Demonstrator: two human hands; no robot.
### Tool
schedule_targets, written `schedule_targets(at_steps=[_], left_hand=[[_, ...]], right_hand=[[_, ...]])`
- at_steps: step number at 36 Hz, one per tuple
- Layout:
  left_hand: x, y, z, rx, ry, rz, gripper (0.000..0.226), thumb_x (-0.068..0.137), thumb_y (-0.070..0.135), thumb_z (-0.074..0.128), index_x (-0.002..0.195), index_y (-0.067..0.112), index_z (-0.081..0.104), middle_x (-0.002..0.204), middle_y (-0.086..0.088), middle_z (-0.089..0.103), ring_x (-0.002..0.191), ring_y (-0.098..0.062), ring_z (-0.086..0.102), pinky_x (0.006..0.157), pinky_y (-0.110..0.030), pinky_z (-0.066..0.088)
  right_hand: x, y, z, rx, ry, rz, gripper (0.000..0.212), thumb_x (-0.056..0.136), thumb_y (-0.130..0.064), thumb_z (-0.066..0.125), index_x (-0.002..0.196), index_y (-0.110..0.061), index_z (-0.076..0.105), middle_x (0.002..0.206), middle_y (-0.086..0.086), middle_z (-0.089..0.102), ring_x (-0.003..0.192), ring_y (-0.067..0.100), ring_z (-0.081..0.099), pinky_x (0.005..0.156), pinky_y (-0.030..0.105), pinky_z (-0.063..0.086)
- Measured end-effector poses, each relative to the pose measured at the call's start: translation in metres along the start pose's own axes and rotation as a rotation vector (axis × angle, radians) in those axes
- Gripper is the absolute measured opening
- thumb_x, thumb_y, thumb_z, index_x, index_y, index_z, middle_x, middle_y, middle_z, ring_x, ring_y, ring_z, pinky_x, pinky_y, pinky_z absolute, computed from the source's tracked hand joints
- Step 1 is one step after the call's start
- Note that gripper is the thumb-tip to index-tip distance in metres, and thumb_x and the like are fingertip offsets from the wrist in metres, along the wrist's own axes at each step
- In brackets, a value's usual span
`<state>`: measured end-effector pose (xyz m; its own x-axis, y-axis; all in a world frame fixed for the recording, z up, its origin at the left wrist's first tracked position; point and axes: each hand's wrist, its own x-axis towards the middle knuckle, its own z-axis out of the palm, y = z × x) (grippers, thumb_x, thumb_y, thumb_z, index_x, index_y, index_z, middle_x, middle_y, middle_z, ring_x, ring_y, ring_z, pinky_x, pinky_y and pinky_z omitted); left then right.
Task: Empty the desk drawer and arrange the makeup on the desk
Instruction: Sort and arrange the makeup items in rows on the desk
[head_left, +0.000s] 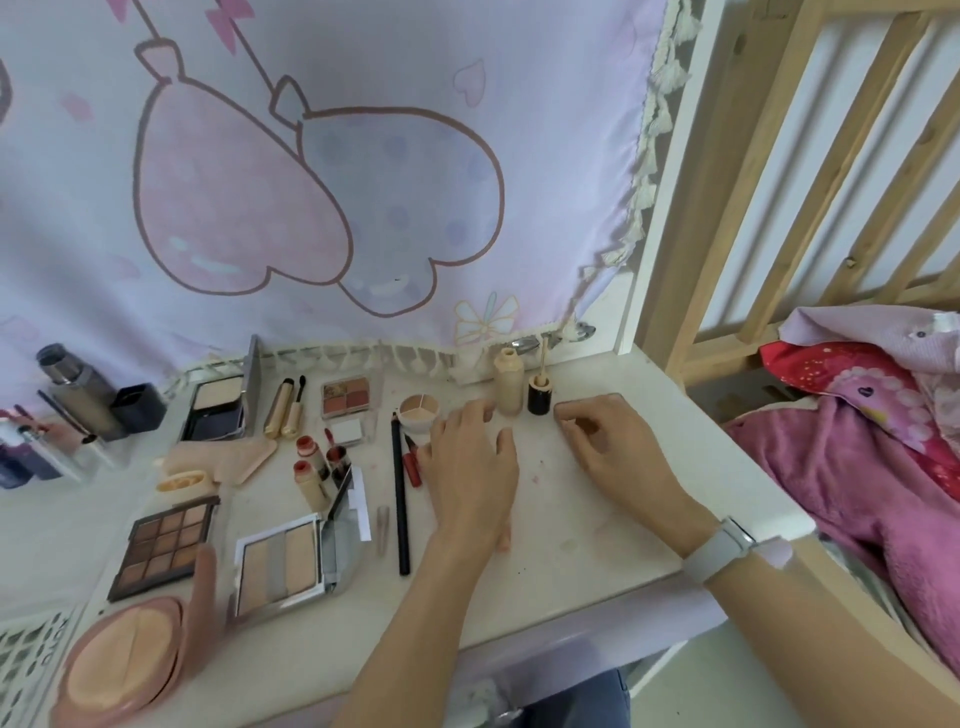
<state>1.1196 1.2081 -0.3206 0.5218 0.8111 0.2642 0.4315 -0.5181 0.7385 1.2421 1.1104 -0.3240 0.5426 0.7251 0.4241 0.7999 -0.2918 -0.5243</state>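
Both hands are over the white desk top (613, 525), at its right part. The left hand (470, 462) lies palm down w/ fingers a bit spread and relaxed; fingertips are near the small round white pot w/ 3 beige sections (420, 410). It holds nothing I can see. The right hand (615, 441) has fingers curled inward, thumb near index finger; if it pinches something small, I cannot tell. On the right wrist is a pale grey watch band (719, 551).

Just behind the hands stand a beige uncapped foundation bottle (508, 382) and, beside it on the right, a black cap w/ thin applicator stick (539, 389), both upright.

Left of the left hand lie a long black pencil (400, 493) and a short red pencil (411, 460), close together. Further left: small square eyeshadow palette w/ 4 reddish pans (347, 396), 2 gold tubes (285, 408), open black compact w/ pale powder (217, 408), brown 9-pan palette (165, 543), silver-framed 3-stripe contour palette (278, 564), round pink powder case (124, 660). All the makeup is on the desk; the drawer is not visible.

Behind the desk hangs a lilac cloth w/ cartoon print (322, 182). At right is a pink blanket (852, 467).
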Motion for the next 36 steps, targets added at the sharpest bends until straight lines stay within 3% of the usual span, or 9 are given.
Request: schedule_targets(at_steps=[4,8,11,15,19,25,29,33,36], left_hand=[[-0.031,-0.005,-0.01,-0.01,0.033,0.06,0.026,0.094,0.024,0.05,0.118,0.017,0.057,0.116,0.001,0.06,0.107,-0.018,0.053,0.093,-0.037,0.043],[-0.053,-0.01,-0.016,0.016,0.051,0.065,0.026,0.092,0.023,0.052,0.116,0.014,0.059,0.108,0.0,0.06,0.099,-0.017,0.053,0.085,-0.03,0.043],[-0.061,-0.011,-0.019,0.063,0.035,0.086,0.028,0.092,0.031,0.054,0.113,0.012,0.061,0.102,-0.003,0.062,0.097,-0.019,0.053,0.084,-0.034,0.044],[-0.067,-0.013,-0.022,0.16,-0.098,0.065,0.031,0.089,0.036,0.057,0.108,0.013,0.059,0.096,-0.002,0.057,0.092,-0.022,0.053,0.083,-0.038,0.045],[-0.072,-0.015,-0.022,0.208,-0.147,0.076,0.019,0.091,0.025,0.052,0.105,0.013,0.056,0.092,-0.002,0.053,0.083,-0.021,0.052,0.073,-0.032,0.043],[-0.077,-0.017,-0.022,0.08,-0.001,0.118,0.019,0.089,0.012,0.055,0.106,0.009,0.063,0.095,-0.005,0.056,0.071,-0.017,0.048,0.064,-0.025,0.038],[-0.077,-0.015,-0.025,-0.114,0.144,0.209,0.019,0.087,0.005,0.062,0.106,0.004,0.064,0.097,-0.004,0.06,0.073,-0.01,0.051,0.07,-0.016,0.042],[-0.079,-0.006,-0.028,-0.38,0.28,0.201,0.016,0.083,0.004,0.067,0.097,0.012,0.063,0.089,0.006,0.061,0.075,-0.001,0.054,0.072,-0.006,0.043],[-0.078,0.003,-0.029,-0.626,0.305,0.088,0.027,0.083,0.008,0.068,0.091,0.032,0.059,0.085,0.013,0.064,0.077,-0.006,0.061,0.072,-0.015,0.048]], right_hand=[[-0.006,-0.009,0.011,0.045,-0.137,0.004,0.022,0.093,-0.014,0.052,0.111,-0.012,0.065,0.086,-0.003,0.056,0.081,0.015,0.054,0.075,0.027,0.041],[0.005,-0.02,0.019,-0.133,-0.234,-0.102,0.034,0.097,-0.016,0.045,0.129,-0.017,0.055,0.102,0.008,0.061,0.1,0.024,0.054,0.079,0.026,0.034],[0.016,-0.025,0.022,-0.375,-0.3,-0.229,0.041,0.098,-0.023,0.039,0.139,-0.028,0.042,0.109,0.005,0.055,0.104,0.023,0.046,0.074,0.027,0.029],[0.024,-0.029,0.026,-0.408,-0.436,-0.18,0.037,0.099,-0.028,0.036,0.134,-0.027,0.048,0.113,0.006,0.054,0.105,0.023,0.043,0.082,0.031,0.033],[0.015,-0.028,0.03,-0.333,-0.377,-0.107,0.033,0.098,-0.025,0.04,0.126,-0.019,0.057,0.116,0.007,0.056,0.109,0.024,0.048,0.092,0.032,0.037],[0.0,-0.032,0.021,0.008,-0.197,0.132,0.025,0.092,-0.018,0.051,0.107,-0.009,0.069,0.11,0.003,0.066,0.094,0.013,0.055,0.081,0.021,0.04],[-0.004,-0.036,0.0,0.209,-0.081,0.245,0.017,0.09,-0.023,0.056,0.093,-0.012,0.069,0.074,-0.007,0.061,0.063,0.001,0.05,0.055,0.009,0.035],[-0.011,-0.041,-0.02,0.654,-0.111,0.467,0.031,0.093,-0.016,0.051,0.063,-0.012,0.058,0.054,-0.001,0.052,0.046,0.011,0.039,0.042,0.018,0.031],[-0.018,-0.044,-0.023,0.877,-0.248,0.625,0.027,0.097,-0.018,0.045,0.076,-0.009,0.058,0.051,-0.002,0.05,0.043,0.009,0.034,0.039,0.016,0.027]])
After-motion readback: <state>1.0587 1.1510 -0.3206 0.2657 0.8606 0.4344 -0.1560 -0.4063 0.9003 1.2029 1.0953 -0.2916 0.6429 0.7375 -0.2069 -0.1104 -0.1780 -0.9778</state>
